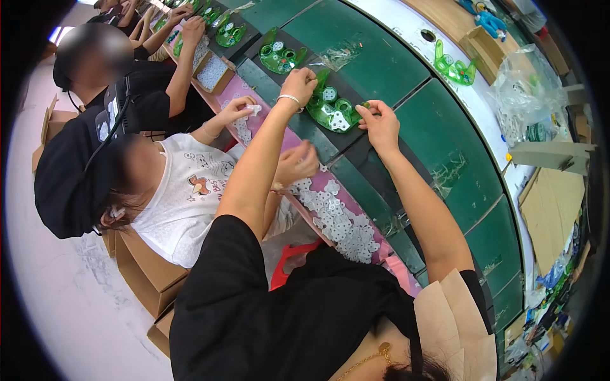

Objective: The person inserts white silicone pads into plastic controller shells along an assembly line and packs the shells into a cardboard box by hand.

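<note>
A translucent green game controller shell (342,118) with white and dark parts in it lies on the dark strip of the bench. My left hand (298,87), with a bracelet on its wrist, has its fingers closed at the tip of the shell's upper-left grip. At the other grip, my right hand (381,129) pinches the shell's tip between thumb and fingers. Whether a small part is also between my fingertips cannot be made out. White rubber button pads (337,219) are heaped in a pink tray (381,252) in front of me.
A co-worker in a white shirt (184,197) sits at my left, hands over the tray. More green shells (279,56) line the conveyor belt (467,184); another shell (454,66) lies on the white ledge. A plastic bag (527,89) and cardboard (553,209) are at right.
</note>
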The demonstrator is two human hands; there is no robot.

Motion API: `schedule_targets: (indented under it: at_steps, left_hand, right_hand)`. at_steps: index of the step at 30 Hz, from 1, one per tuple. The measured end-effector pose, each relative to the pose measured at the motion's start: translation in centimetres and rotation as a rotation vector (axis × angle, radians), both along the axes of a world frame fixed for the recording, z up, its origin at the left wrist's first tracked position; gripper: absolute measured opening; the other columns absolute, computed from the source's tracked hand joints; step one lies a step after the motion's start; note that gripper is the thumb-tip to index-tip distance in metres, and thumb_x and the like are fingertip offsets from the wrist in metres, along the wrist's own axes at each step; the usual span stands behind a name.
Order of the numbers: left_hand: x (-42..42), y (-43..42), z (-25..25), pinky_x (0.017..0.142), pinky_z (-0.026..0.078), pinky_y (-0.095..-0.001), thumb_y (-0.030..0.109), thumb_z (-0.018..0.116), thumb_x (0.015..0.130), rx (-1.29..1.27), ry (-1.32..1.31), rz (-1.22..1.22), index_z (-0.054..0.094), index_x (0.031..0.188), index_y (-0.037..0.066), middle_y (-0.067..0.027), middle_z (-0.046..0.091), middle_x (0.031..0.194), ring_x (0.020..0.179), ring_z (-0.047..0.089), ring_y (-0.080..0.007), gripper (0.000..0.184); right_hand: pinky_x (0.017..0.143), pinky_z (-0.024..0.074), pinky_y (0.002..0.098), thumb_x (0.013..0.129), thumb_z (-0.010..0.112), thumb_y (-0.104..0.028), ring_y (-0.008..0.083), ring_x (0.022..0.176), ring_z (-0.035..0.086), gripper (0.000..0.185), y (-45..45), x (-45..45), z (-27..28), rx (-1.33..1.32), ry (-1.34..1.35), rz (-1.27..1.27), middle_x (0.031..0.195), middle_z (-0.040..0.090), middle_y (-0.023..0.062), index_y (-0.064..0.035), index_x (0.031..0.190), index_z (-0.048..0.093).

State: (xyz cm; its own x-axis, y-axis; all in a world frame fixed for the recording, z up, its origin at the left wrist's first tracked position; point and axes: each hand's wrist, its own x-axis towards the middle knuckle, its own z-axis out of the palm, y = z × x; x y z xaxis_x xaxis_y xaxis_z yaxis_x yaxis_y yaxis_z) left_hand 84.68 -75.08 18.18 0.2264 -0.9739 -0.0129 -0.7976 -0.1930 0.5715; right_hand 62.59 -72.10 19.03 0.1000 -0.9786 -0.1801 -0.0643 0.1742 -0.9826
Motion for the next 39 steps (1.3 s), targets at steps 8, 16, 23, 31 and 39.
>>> schedule_targets:
  at_steps: [8,16,23,31,39]
  left_hand:
    - [0.5,-0.2,-1.2,0.074,0.045,-0.0281,0.019,0.058,0.081,0.103,0.143,-0.112,0.057,0.109,0.003,-0.01,0.063,0.091,0.08,0.059,-0.0172,0.032]
    - [0.1,1.7,0.1,0.07,0.044,-0.0248,0.024,0.06,0.083,0.066,0.346,-0.106,0.055,0.112,-0.001,-0.0068,0.062,0.089,0.078,0.056,-0.0121,0.039]
    - [-4.1,5.3,6.8,0.061,0.042,-0.0213,0.024,0.059,0.084,0.136,0.519,-0.141,0.058,0.107,0.0,-0.0032,0.062,0.08,0.069,0.052,-0.0074,0.033]
    - [-21.9,14.3,10.9,0.066,0.04,-0.018,0.016,0.052,0.089,0.095,0.49,-0.593,0.051,0.115,-0.004,-0.0016,0.058,0.094,0.077,0.05,-0.0056,0.033]
    - [-45.2,33.2,9.6,0.07,0.044,-0.02,0.013,0.056,0.087,0.311,0.572,-1.158,0.049,0.117,-0.004,-0.0056,0.059,0.094,0.081,0.054,-0.0082,0.035]
  right_hand:
    - [0.052,0.0496,0.0245,0.081,0.064,-0.025,0.0119,0.063,0.059,0.033,0.8,-0.8,-0.6,0.098,0.085,0.05,0.082,0.063,0.0104,0.0034,0.097,0.058]
    - [0.059,0.0486,0.0268,0.083,0.06,-0.029,0.0146,0.069,0.061,0.034,2.2,-1.8,-0.8,-0.024,0.084,0.026,0.082,0.065,0.0111,0.0024,0.097,0.058]
    - [0.059,0.0474,0.0279,0.084,0.059,-0.025,0.0147,0.066,0.059,0.029,6.1,-5.8,3.3,-0.122,-0.103,-0.072,0.073,0.061,0.0109,0.0024,0.092,0.054]
    - [0.067,0.0453,0.0325,0.084,0.058,-0.022,0.0269,0.076,0.056,0.023,21.7,-22.5,7.3,-0.498,0.222,-0.43,0.086,0.054,0.0137,-0.0023,0.097,0.053]
    - [0.069,0.0436,0.0333,0.086,0.053,-0.015,0.0276,0.078,0.054,0.02,50.5,-36.2,6.7,-0.368,0.395,-1.076,0.086,0.052,0.0137,-0.001,0.101,0.053]
